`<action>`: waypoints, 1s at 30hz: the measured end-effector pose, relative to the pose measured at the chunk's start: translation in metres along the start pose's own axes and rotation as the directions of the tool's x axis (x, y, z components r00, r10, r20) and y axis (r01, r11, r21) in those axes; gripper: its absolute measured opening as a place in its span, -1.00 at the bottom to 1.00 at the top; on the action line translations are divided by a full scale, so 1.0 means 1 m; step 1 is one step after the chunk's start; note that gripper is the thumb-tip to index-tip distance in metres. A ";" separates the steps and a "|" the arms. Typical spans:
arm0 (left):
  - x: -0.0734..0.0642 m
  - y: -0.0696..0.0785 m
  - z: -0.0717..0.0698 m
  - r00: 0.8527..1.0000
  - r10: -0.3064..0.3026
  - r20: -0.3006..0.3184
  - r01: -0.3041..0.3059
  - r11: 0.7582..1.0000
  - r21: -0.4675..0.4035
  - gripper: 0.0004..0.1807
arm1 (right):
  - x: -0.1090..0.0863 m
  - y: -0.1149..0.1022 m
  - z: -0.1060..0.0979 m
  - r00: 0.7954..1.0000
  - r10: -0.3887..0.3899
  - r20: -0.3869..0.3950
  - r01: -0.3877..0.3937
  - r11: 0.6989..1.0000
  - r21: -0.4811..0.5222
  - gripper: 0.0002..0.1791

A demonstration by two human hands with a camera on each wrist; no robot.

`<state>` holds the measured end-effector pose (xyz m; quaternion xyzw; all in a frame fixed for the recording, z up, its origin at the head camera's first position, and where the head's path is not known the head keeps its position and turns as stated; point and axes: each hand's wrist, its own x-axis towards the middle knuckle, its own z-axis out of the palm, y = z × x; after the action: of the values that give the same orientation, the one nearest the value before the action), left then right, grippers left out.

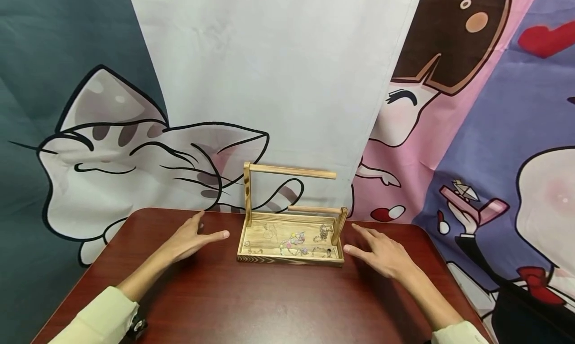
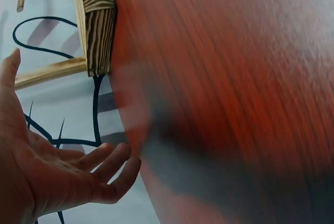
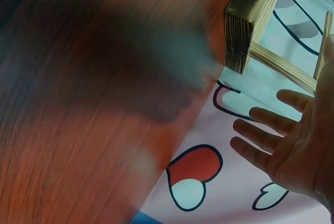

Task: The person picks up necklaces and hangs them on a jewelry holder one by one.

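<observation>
Left hand (image 1: 190, 240): fingers extended, empty.
Right hand (image 1: 382, 254): likewise.
Tray (image 1: 287, 259): wooden, lower centre, between them; probably light, stiff; best held by its end walls (image 1: 242, 239).
Jewelry (image 1: 297, 238): inside, likely delicate, loose.
Top bar (image 1: 292, 171): thin, probably a weak handle.

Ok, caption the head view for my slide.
Left hand and right hand, both empty, flank a wooden tray of jewelry on a reddish-brown table.

The table (image 1: 269, 304) filled the lower middle of the head view, a cloth backdrop (image 1: 287, 84) behind it. Near its far edge, at frame centre, stood the tray (image 1: 289, 260), beads (image 1: 295, 238) in its middle and, as far as could be told, a chain (image 1: 325, 231) toward its right end. The left hand (image 1: 190, 238) lay left of it, apart; the right hand (image 1: 379, 254) just beside its right end.
</observation>
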<state>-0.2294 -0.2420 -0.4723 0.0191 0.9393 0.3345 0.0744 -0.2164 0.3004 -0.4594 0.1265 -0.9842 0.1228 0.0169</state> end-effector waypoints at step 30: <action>0.009 0.022 0.039 0.991 -0.059 0.120 0.106 0.891 -0.441 -0.15 | 0.017 -0.047 0.022 0.996 -0.084 0.027 0.079 0.987 0.142 -0.14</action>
<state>-0.2323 -0.1997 -0.4892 -0.0210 0.8324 0.5359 0.1396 -0.2214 0.2465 -0.4683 0.1696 -0.9672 0.1890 -0.0033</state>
